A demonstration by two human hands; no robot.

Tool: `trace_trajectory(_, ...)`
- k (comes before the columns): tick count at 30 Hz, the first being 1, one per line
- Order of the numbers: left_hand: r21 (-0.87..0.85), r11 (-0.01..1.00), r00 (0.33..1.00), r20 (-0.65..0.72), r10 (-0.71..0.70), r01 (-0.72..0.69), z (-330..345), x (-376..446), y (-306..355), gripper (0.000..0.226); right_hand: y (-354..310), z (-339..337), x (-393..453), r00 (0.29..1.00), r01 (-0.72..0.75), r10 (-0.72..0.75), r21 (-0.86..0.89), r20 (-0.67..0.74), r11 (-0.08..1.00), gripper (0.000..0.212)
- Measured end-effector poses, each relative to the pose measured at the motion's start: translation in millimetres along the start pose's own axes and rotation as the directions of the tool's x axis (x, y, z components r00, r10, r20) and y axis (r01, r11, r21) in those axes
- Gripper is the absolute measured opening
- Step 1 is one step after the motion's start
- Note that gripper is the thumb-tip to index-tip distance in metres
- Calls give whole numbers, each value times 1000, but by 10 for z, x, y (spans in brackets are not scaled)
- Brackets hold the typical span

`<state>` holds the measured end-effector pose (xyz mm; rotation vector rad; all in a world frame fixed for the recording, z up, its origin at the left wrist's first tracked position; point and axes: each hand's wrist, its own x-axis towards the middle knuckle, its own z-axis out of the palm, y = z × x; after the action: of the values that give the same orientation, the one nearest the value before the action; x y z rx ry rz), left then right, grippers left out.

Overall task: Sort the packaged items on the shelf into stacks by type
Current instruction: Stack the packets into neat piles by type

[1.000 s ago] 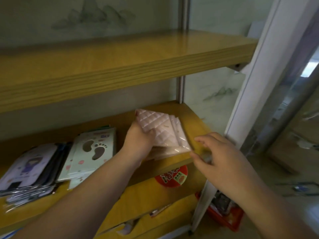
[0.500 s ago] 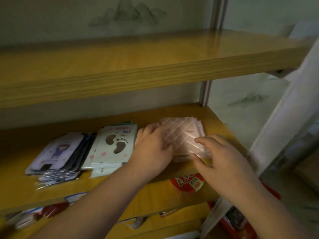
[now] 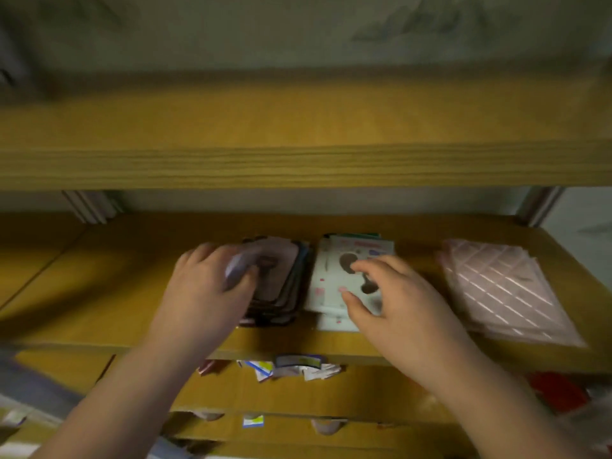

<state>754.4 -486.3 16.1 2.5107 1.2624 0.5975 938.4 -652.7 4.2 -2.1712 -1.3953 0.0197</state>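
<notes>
**Slippery packets near the shelf lip**

Head view, risks first. Likely to slide: dark-edged stack [image 3: 278, 279] fanned and stepped toward the front, glossy sleeves giving little friction. A careless pull by the left hand [image 3: 202, 293] could spill the lower packets over the edge of the shelf [image 3: 99, 293] onto the clutter below. Left fingers [image 3: 195, 260] curled over the stack's left side, thumb pressed on the top packet; loosely closed on it, though too blurred to say whether anything is lifted. Right hand [image 3: 400, 309] spread over the footprint stack [image 3: 334, 286], fingers half open, tips resting on or just above the top card; gripping nothing, as far as can be told. A sideways nudge there could shove the white packets into the dark stack just beside them, mixing types again. Pink quilted stack [image 3: 496, 289] well apart at the right, untouched, its near corner close to the shelf front.

Materials and shapes: flat rectangular packets in shiny film; rounded corners on the dark-edged ones; white printed card with dark footprint shapes; pink ones embossed in a diamond grid, soft-looking; shelf of smooth yellow wood-grain laminate, faintly reflective
</notes>
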Motion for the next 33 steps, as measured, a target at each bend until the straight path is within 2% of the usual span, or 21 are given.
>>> trace_trajectory(2,29,993,992,44,-116,115,-85,48,-323,55,-241,171,115,1000,-6,5,18,26,1000,49)
trace_trajectory(4,14,987,980,117,-160,159,-106,83,-565,60,-471,337,236,998,-27,27,5,54,1000,50)
trace_trajectory(8,-106,985,973,203,-113,136,-34,170,-794,62,-868,629,439,980,-119,126,-59,156,991,56)
trace_trajectory(13,-198,978,955,297,1,61,127,245,-821,72,-1105,889,601,949,-224,265,-223,173,949,65)
trace_trajectory(15,-273,960,944,330,31,64,137,261,-806,55,-1155,939,616,939,-267,309,-244,154,932,68)
trace_trajectory(17,-375,923,932,357,57,87,128,286,-787,21,-1199,963,609,927,-305,348,-257,142,917,70)
trace_trajectory(18,-423,901,925,373,73,100,115,291,-777,9,-1221,976,605,920,-322,367,-266,140,909,69)
trace_trajectory(24,-634,729,875,473,102,258,70,320,-771,17,-1295,1039,639,873,-410,454,-235,178,881,65)
trace_trajectory(29,-714,526,775,613,153,462,-2,369,-854,30,-1309,1005,709,856,-501,454,182,248,846,62)
trace_trajectory(33,-710,335,708,689,153,619,-85,507,-924,25,-1328,1099,642,844,-527,490,174,217,832,65)
